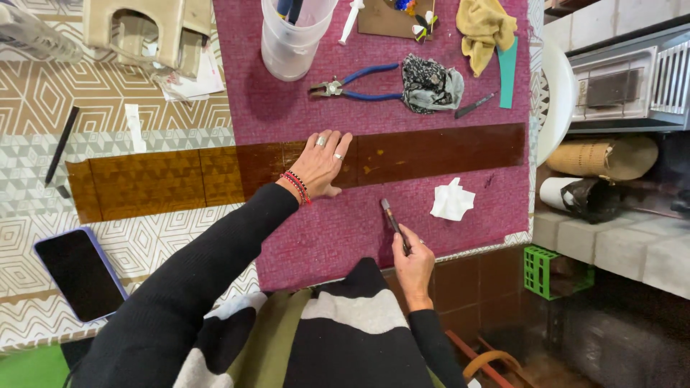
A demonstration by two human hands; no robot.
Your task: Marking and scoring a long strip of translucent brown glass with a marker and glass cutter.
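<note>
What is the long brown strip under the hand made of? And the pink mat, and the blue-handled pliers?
The long brown strip looks like thin translucent plastic or film, glossy: the table's pattern shows through its left part. The pink mat seems woven cloth or felt, matte and fuzzy. The pliers look like dull grey metal with blue plastic-coated handles. The left hand lies flat on the strip.

Clear plastic container (291, 36): top cut off by the upper frame edge, contents indistinct. Brown board (392, 18) and small coloured items on it: cropped likewise (too small to identify). Strip (215, 176): partly covered by left hand (320, 164). Tool (394, 221): rear end hidden inside right hand (413, 262).
</note>
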